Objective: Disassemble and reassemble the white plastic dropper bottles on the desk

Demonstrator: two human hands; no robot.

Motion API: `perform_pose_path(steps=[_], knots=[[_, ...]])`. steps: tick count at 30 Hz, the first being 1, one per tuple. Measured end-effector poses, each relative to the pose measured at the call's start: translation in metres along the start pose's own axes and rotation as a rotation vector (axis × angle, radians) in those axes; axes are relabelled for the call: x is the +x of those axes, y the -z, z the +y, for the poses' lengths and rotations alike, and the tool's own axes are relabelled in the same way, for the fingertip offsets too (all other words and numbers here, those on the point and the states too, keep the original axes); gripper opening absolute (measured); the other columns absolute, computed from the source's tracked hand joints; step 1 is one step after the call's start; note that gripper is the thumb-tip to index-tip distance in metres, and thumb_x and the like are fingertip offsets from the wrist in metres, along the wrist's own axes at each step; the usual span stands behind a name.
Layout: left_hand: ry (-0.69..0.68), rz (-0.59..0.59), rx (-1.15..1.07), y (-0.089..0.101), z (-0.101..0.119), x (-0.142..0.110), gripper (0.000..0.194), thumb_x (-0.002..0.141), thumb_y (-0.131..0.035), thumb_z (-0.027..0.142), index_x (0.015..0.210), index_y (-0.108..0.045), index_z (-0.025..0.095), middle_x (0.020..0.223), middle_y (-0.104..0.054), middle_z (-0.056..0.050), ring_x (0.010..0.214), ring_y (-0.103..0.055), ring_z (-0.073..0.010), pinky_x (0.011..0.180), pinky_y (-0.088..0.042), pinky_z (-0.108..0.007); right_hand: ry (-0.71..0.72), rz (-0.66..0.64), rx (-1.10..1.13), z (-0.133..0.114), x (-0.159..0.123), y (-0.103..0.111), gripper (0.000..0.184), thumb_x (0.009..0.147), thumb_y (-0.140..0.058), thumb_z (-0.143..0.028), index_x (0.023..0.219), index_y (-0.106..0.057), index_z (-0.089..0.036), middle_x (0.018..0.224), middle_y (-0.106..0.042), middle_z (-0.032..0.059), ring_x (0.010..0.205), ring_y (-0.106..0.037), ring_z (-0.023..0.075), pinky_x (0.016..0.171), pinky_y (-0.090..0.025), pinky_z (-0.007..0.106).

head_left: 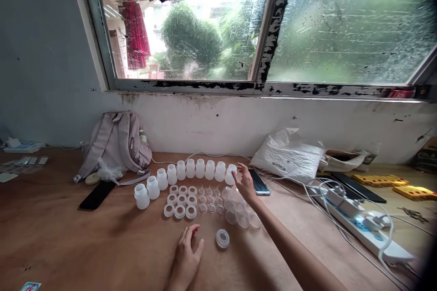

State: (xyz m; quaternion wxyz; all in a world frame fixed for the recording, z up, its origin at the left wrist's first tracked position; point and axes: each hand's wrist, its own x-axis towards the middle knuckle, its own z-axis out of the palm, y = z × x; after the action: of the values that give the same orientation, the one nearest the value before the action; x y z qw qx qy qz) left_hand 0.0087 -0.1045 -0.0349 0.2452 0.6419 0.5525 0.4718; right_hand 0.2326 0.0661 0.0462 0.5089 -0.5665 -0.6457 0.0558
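Translucent white small bottles (200, 169) stand upright in a curved row on the brown table. My right hand (244, 181) reaches to the row's right end, its fingers apart beside the last bottle (231, 175); the thumb tip overlaps it, and I cannot tell whether they touch. My left hand (188, 251) lies on the table near the front, fingers loosely bent, thumb apart, holding nothing. A round white lid with a clear centre (222, 238) lies to its right. Behind are white rings (182, 200), small clear valve-like pieces (211, 200) and clear domed caps (242, 221), partly behind my right forearm.
A phone (260, 183) lies just behind my right hand. At right, a white power strip (362, 223) trails cables, with a silver plastic bag (288, 154) behind it. A backpack (118, 145) and a black phone (97, 195) sit at left. The wall and window (191, 84) rise behind.
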Motion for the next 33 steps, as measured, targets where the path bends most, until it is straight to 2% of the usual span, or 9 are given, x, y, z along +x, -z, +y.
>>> perform_pose_path(steps=[2, 5, 8, 10, 15, 19, 22, 28, 33], knots=[[-0.026, -0.001, 0.060, -0.001, 0.000, 0.000, 0.027, 0.076, -0.047, 0.022, 0.101, -0.055, 0.019, 0.099, -0.060, -0.007, 0.093, -0.057, -0.0195, 0.083, -0.047, -0.036, 0.091, -0.078, 0.031, -0.023, -0.035, 0.009, 0.031, 0.080, -0.043, -0.037, 0.102, -0.050, -0.015, 0.083, -0.059, 0.0075, 0.073, -0.056, 0.0179, 0.065, -0.045, 0.031], [-0.101, -0.029, 0.242, -0.002, 0.002, -0.003, 0.032, 0.075, -0.049, 0.023, 0.107, -0.054, 0.021, 0.112, -0.055, -0.008, 0.106, -0.050, -0.0223, 0.090, -0.042, -0.040, 0.141, -0.305, -0.002, -0.051, -0.100, 0.019, 0.019, 0.083, -0.041, -0.033, 0.087, -0.053, -0.019, 0.072, -0.057, 0.0031, 0.062, -0.054, 0.0156, 0.058, -0.043, 0.028], [-0.193, -0.179, 0.410, -0.004, 0.005, -0.007, 0.044, 0.076, -0.049, 0.027, 0.120, -0.045, 0.026, 0.130, -0.041, -0.007, 0.120, -0.036, -0.0249, 0.097, -0.033, -0.045, 0.031, -0.353, -0.069, -0.059, -0.152, 0.022, 0.015, 0.081, -0.045, -0.034, 0.087, -0.050, -0.021, 0.083, -0.058, 0.0042, 0.070, -0.056, 0.0171, 0.058, -0.043, 0.027], [-0.221, -0.281, 0.460, -0.004, 0.008, -0.008, 0.046, 0.079, -0.046, 0.031, 0.125, -0.039, 0.027, 0.135, -0.035, -0.007, 0.124, -0.030, -0.0254, 0.099, -0.028, -0.046, -0.062, -0.359, -0.094, -0.057, -0.171, 0.020, 0.015, 0.079, -0.047, -0.034, 0.085, -0.049, -0.021, 0.080, -0.058, 0.0035, 0.066, -0.056, 0.0173, 0.056, -0.043, 0.027], [-0.232, -0.380, 0.437, 0.002, 0.016, -0.007, 0.053, 0.076, -0.050, 0.033, 0.127, -0.037, 0.025, 0.134, -0.037, -0.007, 0.123, -0.031, -0.0256, 0.102, -0.023, -0.049, -0.141, -0.394, 0.065, -0.057, -0.189, 0.007, 0.011, 0.078, -0.049, -0.030, 0.081, -0.049, -0.019, 0.060, -0.054, -0.0011, 0.053, -0.051, 0.0145, 0.052, -0.041, 0.025], [-0.192, -0.377, 0.404, 0.004, 0.019, -0.005, 0.050, 0.070, -0.046, 0.014, 0.119, -0.046, 0.024, 0.124, -0.048, -0.006, 0.118, -0.037, -0.0225, 0.103, -0.022, -0.047, -0.082, -0.410, 0.198, -0.071, -0.202, -0.006, 0.007, 0.078, -0.047, -0.022, 0.083, -0.051, -0.018, 0.074, -0.058, 0.0032, 0.066, -0.053, 0.0153, 0.061, -0.042, 0.025], [-0.169, -0.378, 0.380, 0.003, 0.018, -0.005, 0.052, 0.065, -0.043, 0.009, 0.115, -0.049, 0.023, 0.121, -0.051, -0.005, 0.115, -0.041, -0.0217, 0.103, -0.024, -0.046, -0.070, -0.413, 0.197, -0.076, -0.206, -0.010, 0.006, 0.078, -0.047, -0.021, 0.079, -0.052, -0.018, 0.076, -0.058, 0.0039, 0.068, -0.052, 0.0155, 0.061, -0.041, 0.025], [-0.180, -0.360, 0.357, 0.003, 0.020, -0.005, 0.047, 0.063, -0.046, 0.010, 0.107, -0.055, 0.026, 0.118, -0.053, -0.004, 0.113, -0.043, -0.0224, 0.101, -0.027, -0.045, -0.098, -0.448, 0.134, -0.073, -0.202, -0.007, 0.017, 0.075, -0.053, -0.030, 0.064, -0.046, -0.019, 0.056, -0.052, -0.0023, 0.051, -0.045, 0.0124, 0.049, -0.035, 0.022], [-0.177, -0.354, 0.338, 0.004, 0.022, -0.004, 0.040, 0.064, -0.051, 0.017, 0.104, -0.056, 0.024, 0.116, -0.054, -0.005, 0.112, -0.044, -0.0237, 0.101, -0.028, -0.045, -0.060, -0.459, 0.084, -0.072, -0.205, -0.007, 0.015, 0.078, -0.050, -0.032, 0.071, -0.049, -0.018, 0.065, -0.059, 0.0011, 0.059, -0.051, 0.0148, 0.055, -0.038, 0.024]])
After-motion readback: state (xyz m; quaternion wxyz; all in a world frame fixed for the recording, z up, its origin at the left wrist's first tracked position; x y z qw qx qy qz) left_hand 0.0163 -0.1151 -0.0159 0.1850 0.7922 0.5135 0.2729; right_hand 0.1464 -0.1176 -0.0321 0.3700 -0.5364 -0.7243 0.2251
